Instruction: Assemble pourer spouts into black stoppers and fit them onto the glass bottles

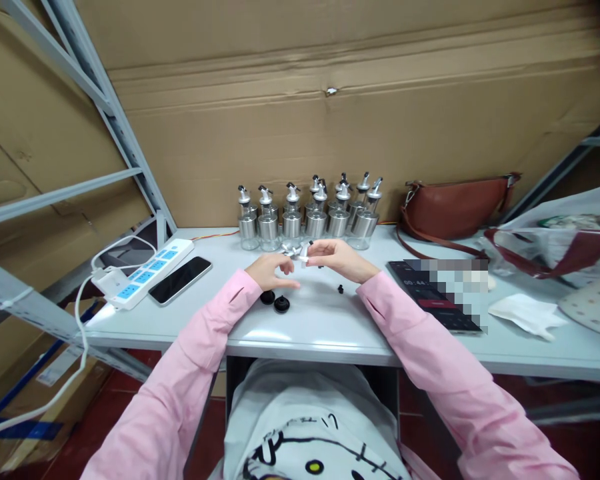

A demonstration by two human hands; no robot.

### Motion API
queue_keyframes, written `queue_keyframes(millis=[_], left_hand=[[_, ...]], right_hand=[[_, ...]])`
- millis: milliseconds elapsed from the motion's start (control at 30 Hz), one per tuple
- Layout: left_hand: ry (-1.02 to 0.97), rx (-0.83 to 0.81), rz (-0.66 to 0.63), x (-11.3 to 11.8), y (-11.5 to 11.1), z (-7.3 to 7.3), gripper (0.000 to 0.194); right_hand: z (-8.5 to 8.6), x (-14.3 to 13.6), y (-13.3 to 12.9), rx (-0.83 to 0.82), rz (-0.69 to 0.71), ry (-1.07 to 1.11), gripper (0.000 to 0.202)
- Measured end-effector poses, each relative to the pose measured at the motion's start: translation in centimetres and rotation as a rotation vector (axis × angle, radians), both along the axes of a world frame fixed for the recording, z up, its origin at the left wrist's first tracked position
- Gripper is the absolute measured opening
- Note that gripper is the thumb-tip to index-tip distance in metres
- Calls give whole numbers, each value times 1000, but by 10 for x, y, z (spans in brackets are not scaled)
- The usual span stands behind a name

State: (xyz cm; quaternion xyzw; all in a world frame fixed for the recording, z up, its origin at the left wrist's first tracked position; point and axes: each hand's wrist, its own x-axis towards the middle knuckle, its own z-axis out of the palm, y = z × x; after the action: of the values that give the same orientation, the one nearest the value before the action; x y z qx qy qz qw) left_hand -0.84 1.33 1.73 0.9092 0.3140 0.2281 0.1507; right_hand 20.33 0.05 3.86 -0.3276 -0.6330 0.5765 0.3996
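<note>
My right hand point(341, 259) pinches a silver pourer spout point(305, 254) with a dark tip, just above the tabletop. Beside it, my left hand point(273, 271) has its fingers apart and its thumb stretched out, with nothing visible in it. More silver spout pieces point(291, 251) show just behind my left fingertips; whether they touch the hand I cannot tell. Two round black stoppers, one of them a ribbed stopper point(281, 305), lie below my left hand. A tiny black fitting point(341, 289) lies on the table near my right wrist.
Several glass-and-steel oil bottles point(292, 223) with pourer tops stand along the cardboard wall point(280, 133). Left are a power strip point(147, 277) and a phone point(181, 280). Right are a tablet-like device point(430, 300), a brown bag point(447, 210) and a tissue point(525, 313).
</note>
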Motion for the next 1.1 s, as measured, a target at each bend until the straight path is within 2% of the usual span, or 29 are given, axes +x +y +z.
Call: queue_keyframes(millis=[133, 267, 433, 533, 600, 733, 800, 967, 1100], left_hand=[[159, -123, -110, -5, -6, 9, 30], [288, -185, -97, -10, -11, 15, 27], [314, -185, -100, -15, -7, 13, 22], [240, -166, -164, -14, -3, 10, 18], [109, -158, -177, -11, -1, 9, 17], [-244, -77, -3, -1, -3, 5, 24], [-347, -11, 58, 3, -5, 3, 25], [-381, 231, 110, 8, -10, -2, 26], [-409, 380, 157, 7, -10, -3, 28]], right_hand=[[0, 2, 3, -23, -12, 135, 27], [-2, 3, 5, -57, -3, 186, 26], [-2, 3, 5, -72, 12, 211, 25], [-3, 3, 5, -80, 12, 215, 24], [-3, 4, 5, -66, 14, 227, 27], [-3, 5, 6, -28, 10, 272, 45], [-2, 5, 6, -14, 2, 269, 45], [-3, 4, 6, 37, -64, 222, 26], [-5, 3, 7, 39, -81, 219, 26]])
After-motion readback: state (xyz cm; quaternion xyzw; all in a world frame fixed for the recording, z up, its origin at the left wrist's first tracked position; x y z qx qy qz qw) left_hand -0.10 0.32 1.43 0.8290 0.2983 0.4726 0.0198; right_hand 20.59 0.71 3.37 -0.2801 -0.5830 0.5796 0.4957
